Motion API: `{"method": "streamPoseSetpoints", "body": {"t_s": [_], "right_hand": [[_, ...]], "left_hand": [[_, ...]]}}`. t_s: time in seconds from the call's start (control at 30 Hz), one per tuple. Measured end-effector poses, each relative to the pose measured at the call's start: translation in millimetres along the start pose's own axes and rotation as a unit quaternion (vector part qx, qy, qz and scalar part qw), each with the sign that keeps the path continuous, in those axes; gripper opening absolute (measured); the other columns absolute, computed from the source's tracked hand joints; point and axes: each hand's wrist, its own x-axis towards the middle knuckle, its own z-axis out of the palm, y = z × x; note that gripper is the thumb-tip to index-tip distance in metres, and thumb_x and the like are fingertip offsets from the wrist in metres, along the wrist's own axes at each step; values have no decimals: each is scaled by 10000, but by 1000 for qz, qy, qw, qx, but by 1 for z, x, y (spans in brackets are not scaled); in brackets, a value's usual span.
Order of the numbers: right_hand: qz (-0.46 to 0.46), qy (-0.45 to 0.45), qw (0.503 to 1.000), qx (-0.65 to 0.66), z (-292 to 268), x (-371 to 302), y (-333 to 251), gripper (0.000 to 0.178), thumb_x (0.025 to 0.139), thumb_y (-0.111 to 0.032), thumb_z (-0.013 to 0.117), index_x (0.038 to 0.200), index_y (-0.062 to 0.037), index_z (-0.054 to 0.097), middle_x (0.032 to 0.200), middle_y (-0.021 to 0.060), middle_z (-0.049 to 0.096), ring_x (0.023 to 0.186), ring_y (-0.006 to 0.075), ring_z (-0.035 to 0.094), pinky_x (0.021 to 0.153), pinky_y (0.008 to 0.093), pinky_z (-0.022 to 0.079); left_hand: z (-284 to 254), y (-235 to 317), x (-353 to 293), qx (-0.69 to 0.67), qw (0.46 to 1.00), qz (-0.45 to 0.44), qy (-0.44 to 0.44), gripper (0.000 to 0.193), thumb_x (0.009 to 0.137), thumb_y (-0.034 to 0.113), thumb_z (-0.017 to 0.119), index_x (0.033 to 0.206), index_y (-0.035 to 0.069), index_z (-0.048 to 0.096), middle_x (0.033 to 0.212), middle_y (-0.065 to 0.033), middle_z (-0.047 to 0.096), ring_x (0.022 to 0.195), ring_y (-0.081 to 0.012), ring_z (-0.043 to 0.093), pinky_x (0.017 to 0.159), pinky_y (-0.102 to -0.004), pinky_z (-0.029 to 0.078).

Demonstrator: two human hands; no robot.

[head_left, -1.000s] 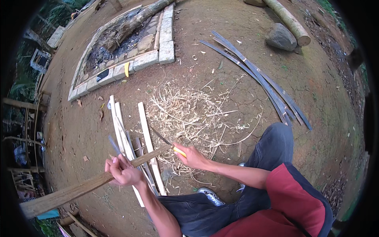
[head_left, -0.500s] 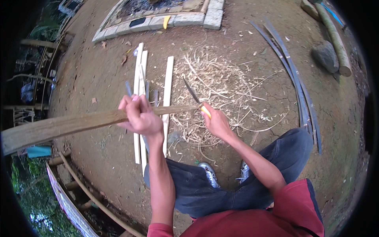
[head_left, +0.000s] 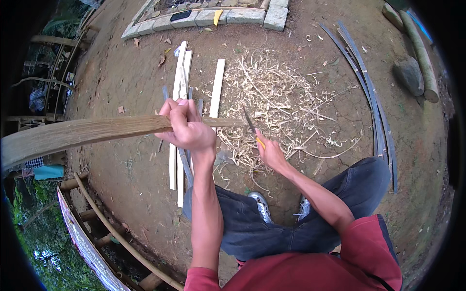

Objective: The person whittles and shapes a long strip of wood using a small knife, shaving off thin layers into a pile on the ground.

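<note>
My left hand (head_left: pixel 187 127) is closed around a long brown wooden strip, which looks like split bamboo (head_left: pixel 87 136). The strip runs from the left edge of the picture to a thinner end right of that hand. In my right hand (head_left: pixel 273 155) is a knife (head_left: pixel 250 121) with a dark, slim blade and a yellow handle, fingers wrapped round the grip. The blade points up and away, close by the strip's thin end; whether they touch I cannot tell. Below both hands lies a heap of pale, curled wood shavings (head_left: pixel 276 92) on the ground.
Pale flat strips (head_left: pixel 219 87) lie on the dirt beside the shavings. Long dark strips (head_left: pixel 371 97) are at the right, near a rock (head_left: pixel 408 75) and a log (head_left: pixel 422 58). A block border (head_left: pixel 245 17) at the back holds a black phone-like object (head_left: pixel 180 15) and a yellow object (head_left: pixel 218 17).
The whole view has shifted a little. Against the ground, my right hand and the knife have drawn slightly toward me, and the knife sits lower beside the strip's end. My left hand keeps its grip.
</note>
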Motion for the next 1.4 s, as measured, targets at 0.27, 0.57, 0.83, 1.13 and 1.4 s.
{"method": "streamPoseSetpoints", "body": {"t_s": [0.27,0.57,0.83,1.13,1.4], "right_hand": [[-137,161,974,86,-10,19,-40,525,945,-50,534,1450,-128,414,564,69,584,389,133,466,350,294,385],[-145,125,981,37,-14,24,-50,511,937,-30,537,1434,-59,419,497,96,551,351,143,461,338,335,401],[-108,104,986,74,0,20,-37,503,958,-47,505,1449,-68,395,503,62,543,342,114,417,306,293,378],[-122,100,987,43,-5,9,-30,572,932,-18,487,1479,-92,338,494,56,475,352,129,400,286,268,384],[72,-13,997,22,11,1,32,545,957,-36,466,1483,-85,332,497,37,466,362,128,409,303,261,347]], "left_hand": [[-19,-7,3,136,974,143,-114,294,850,-32,368,619,81,225,562,10,220,410,-72,239,358,-234,218],[-25,-3,3,93,988,72,-103,298,840,-9,373,624,118,212,541,14,200,414,-78,167,365,-238,192],[-16,8,-3,-93,985,-58,-134,311,808,20,435,596,125,233,507,10,218,383,-71,191,340,-222,166],[-20,8,-8,-102,980,-64,-158,307,802,25,434,598,134,231,504,6,210,383,-83,185,337,-227,185],[-19,9,-10,-112,978,-41,-174,302,803,16,430,605,139,237,504,3,208,401,-87,188,346,-228,205]]}}
